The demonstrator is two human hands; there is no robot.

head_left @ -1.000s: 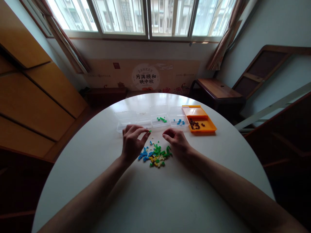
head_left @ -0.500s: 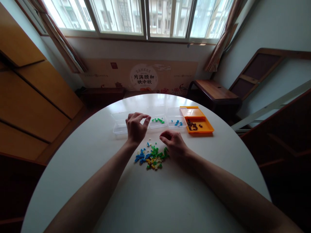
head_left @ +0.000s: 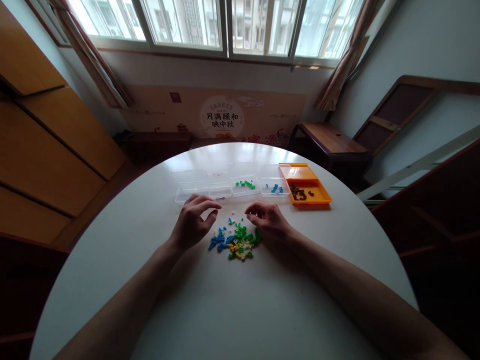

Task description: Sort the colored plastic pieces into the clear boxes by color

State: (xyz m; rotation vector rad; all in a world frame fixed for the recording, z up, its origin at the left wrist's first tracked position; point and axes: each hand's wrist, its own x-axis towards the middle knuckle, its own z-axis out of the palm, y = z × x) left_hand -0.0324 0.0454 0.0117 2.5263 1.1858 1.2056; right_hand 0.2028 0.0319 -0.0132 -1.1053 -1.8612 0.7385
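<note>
My left hand [head_left: 195,220] hovers above the table, left of a heap of small building bricks [head_left: 240,241] in blue, green, yellow and cream. Its thumb and fingers are apart, with nothing visible between them. At the heap's right edge my right hand [head_left: 269,221] rests with curled fingers, beside the green bricks; whatever may be inside them is hidden. Behind the hands, a clear box [head_left: 245,192] has green bricks in it, and the clear box [head_left: 265,193] to its right has blue ones. An orange box [head_left: 323,194] contains dark brown bricks.
Two more clear boxes stand left of the green bricks' box: the far-left box [head_left: 180,195] and the one beside it [head_left: 219,191]. All sit on a round white table [head_left: 240,310]. A wooden stool [head_left: 333,137] stands beyond the table's right edge.
My left hand has drawn back from the clear boxes, down and to the left, and its fingers have spread a little. My right hand has hardly moved.
</note>
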